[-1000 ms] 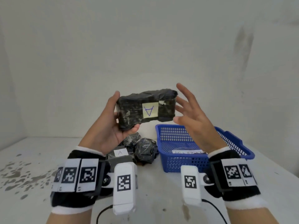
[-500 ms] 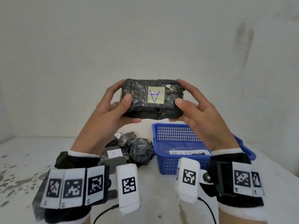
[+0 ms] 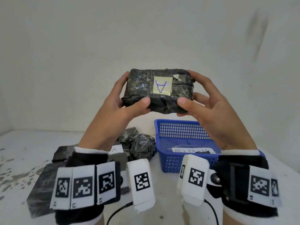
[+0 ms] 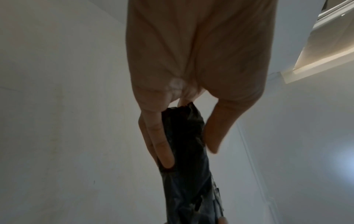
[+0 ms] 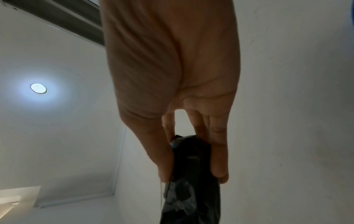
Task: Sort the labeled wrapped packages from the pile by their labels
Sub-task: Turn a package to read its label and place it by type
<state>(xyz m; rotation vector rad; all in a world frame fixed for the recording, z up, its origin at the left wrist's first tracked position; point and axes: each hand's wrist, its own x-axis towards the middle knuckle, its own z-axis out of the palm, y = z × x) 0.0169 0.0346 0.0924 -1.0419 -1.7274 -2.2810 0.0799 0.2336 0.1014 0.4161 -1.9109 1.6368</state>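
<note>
1. I have the package (image 3: 158, 90) up in the air between both hands: my left hand (image 3: 116, 101) grips its left end, my right hand (image 3: 209, 104) grips its right end, thumbs on the near lower edge and fingers behind.
2. It is a brick-shaped block wrapped in crinkled black plastic under glossy tape. I judge it fairly stiff, moderately weighty and slick, so the short ends are the safest place to hold.
3. Between my thumbs, the pale square label (image 3: 162, 86) shows a blue "A", upside down to me.
4. Below my left grip, more black packages (image 3: 142, 146) lie on the white counter (image 3: 24, 151), one with an "A" tag (image 3: 115, 149).
5. Below my right grip stands a blue mesh basket (image 3: 183, 132) with a paper label I cannot read.
</note>
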